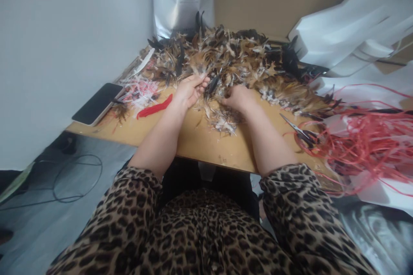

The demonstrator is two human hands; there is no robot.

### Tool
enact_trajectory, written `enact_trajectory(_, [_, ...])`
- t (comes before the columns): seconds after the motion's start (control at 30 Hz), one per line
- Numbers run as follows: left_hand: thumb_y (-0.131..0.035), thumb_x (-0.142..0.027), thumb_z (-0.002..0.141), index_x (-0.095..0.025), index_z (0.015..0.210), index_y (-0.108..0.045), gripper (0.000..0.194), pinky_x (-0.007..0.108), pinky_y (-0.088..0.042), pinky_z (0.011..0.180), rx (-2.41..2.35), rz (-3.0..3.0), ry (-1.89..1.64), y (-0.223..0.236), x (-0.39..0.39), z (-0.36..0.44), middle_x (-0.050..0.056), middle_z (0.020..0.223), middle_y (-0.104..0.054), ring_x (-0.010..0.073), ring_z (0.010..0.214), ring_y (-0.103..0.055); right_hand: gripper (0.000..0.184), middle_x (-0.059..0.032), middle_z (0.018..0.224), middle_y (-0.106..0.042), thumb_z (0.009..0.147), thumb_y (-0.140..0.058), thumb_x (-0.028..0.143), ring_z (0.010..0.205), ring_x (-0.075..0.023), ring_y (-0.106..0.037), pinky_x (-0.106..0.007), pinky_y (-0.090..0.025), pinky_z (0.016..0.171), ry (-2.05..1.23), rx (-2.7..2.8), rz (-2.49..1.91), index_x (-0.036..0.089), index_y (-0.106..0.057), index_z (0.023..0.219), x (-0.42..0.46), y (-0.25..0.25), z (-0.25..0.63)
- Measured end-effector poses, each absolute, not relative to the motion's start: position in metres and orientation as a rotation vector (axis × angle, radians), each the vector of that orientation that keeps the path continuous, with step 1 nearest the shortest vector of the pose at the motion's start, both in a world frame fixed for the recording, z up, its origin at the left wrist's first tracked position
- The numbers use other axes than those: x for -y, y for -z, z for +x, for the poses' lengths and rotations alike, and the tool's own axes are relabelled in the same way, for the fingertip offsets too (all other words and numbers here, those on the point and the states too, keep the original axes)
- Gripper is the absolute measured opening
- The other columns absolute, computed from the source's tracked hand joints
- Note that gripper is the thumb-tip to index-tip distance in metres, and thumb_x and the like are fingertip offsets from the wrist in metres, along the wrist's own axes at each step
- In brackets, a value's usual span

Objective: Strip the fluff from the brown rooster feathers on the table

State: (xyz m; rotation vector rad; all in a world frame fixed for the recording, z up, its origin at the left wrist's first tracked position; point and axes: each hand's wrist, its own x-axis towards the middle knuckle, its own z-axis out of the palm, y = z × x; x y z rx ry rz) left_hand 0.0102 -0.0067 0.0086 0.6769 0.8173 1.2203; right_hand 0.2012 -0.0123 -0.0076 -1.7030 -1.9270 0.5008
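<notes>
A large heap of brown and black feathers (238, 58) covers the back of the table. At its near edge, my left hand (192, 89) is closed in a pinch on a small bunch of brown feathers (199, 65), their pale quill ends at the fingertips. My right hand (240, 98) reaches down into the front of the heap with its fingers curled; feathers partly hide the fingertips, so what they hold is not clear. Just below lies a small clump of pale, fluffy feathers (225, 123). Left of my left hand rests a bundle of red thread (155, 107).
A phone (97, 104) lies at the table's left edge beside pink and white scraps (140, 91). To the right are scissors (301, 132) with black handles and a tangle of red strips (371, 142). A silver bag (183, 4) stands behind the heap.
</notes>
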Motion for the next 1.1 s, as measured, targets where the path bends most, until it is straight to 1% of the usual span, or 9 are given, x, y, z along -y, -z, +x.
enact_trajectory(0.07, [-0.066,-0.014,0.082,-0.012,0.079,-0.065,0.004,0.007,-0.044,0.049,-0.834,0.681,-1.212,-0.007,0.006,0.010,0.000,0.070,-0.069,-0.0002,0.051,-0.058,0.019,-0.0116,0.060,-0.064,0.055,-0.077,0.023,0.072,-0.0243,-0.061,-0.034,-0.046,0.068,-0.313,1.920,-1.834,0.019,-0.059,0.050,0.012,0.013,0.195])
enact_trajectory(0.13, [-0.067,-0.015,0.081,-0.012,0.080,-0.065,0.004,0.008,-0.044,0.049,-0.837,0.681,-1.208,-0.007,0.006,0.010,0.000,0.070,-0.069,-0.0001,0.052,-0.058,0.013,-0.0104,0.060,-0.064,0.057,-0.073,0.017,0.067,-0.0213,-0.061,-0.032,-0.046,0.065,-0.290,1.951,-1.851,0.018,-0.061,0.052,0.013,0.014,0.192])
enact_trajectory(0.23, [-0.067,-0.015,0.081,-0.012,0.083,-0.065,0.004,0.008,-0.045,0.050,-0.811,0.685,-1.212,-0.007,0.006,0.009,0.000,0.070,-0.069,0.0001,0.052,-0.058,0.006,-0.0037,0.056,-0.063,0.061,-0.071,0.019,0.055,-0.0142,-0.055,-0.027,-0.044,0.057,-0.721,2.015,-1.626,0.018,-0.066,0.058,0.015,0.006,0.197])
enact_trajectory(0.33, [-0.067,-0.015,0.081,-0.012,0.084,-0.065,0.005,0.008,-0.045,0.050,-0.799,0.687,-1.218,-0.009,0.006,0.008,0.000,0.071,-0.069,0.0000,0.052,-0.058,0.012,0.0011,0.054,-0.061,0.062,-0.074,0.027,0.047,-0.0088,-0.048,-0.023,-0.039,0.050,-1.186,1.910,-1.381,0.017,-0.069,0.066,0.018,-0.007,0.208])
enact_trajectory(0.5, [-0.067,-0.014,0.081,-0.012,0.084,-0.065,0.004,0.007,-0.044,0.049,-0.806,0.689,-1.227,-0.010,0.007,0.007,0.000,0.071,-0.069,-0.0003,0.052,-0.058,0.022,0.0008,0.055,-0.062,0.057,-0.081,0.031,0.048,-0.0074,-0.048,-0.022,-0.037,0.048,-1.357,1.650,-1.246,0.015,-0.069,0.068,0.022,-0.017,0.220])
enact_trajectory(0.63, [-0.065,-0.015,0.083,-0.012,0.082,-0.065,0.003,0.007,-0.043,0.049,-0.823,0.696,-1.216,-0.010,0.006,0.007,0.000,0.071,-0.069,-0.0005,0.052,-0.058,0.022,-0.0036,0.063,-0.068,0.055,-0.082,0.024,0.053,-0.0117,-0.055,-0.026,-0.043,0.053,-1.349,1.576,-1.315,0.014,-0.071,0.071,0.018,-0.013,0.222])
enact_trajectory(0.77, [-0.066,-0.015,0.082,-0.013,0.082,-0.065,0.002,0.007,-0.043,0.048,-0.824,0.697,-1.216,-0.008,0.004,0.007,0.000,0.072,-0.070,-0.0002,0.052,-0.058,0.021,-0.0033,0.065,-0.068,0.056,-0.079,0.019,0.055,-0.0129,-0.055,-0.028,-0.046,0.058,-1.132,1.495,-1.402,0.015,-0.070,0.074,0.013,-0.008,0.223])
enact_trajectory(0.97, [-0.068,-0.017,0.080,-0.014,0.087,-0.066,0.007,0.008,-0.045,0.049,-0.824,0.694,-1.220,-0.007,0.004,0.007,0.000,0.072,-0.070,0.0004,0.052,-0.059,0.016,-0.0007,0.064,-0.064,0.061,-0.070,0.026,0.059,-0.0119,-0.052,-0.027,-0.043,0.063,-0.845,1.593,-1.349,0.015,-0.068,0.072,0.010,-0.011,0.222])
enact_trajectory(1.1, [-0.069,-0.017,0.079,-0.013,0.084,-0.065,0.007,0.008,-0.044,0.048,-0.817,0.704,-1.213,-0.007,0.004,0.007,0.000,0.071,-0.070,0.0004,0.052,-0.059,0.015,-0.0015,0.068,-0.064,0.066,-0.065,0.029,0.064,-0.0139,-0.053,-0.028,-0.043,0.066,-0.750,1.781,-1.320,0.016,-0.068,0.074,0.016,-0.010,0.205])
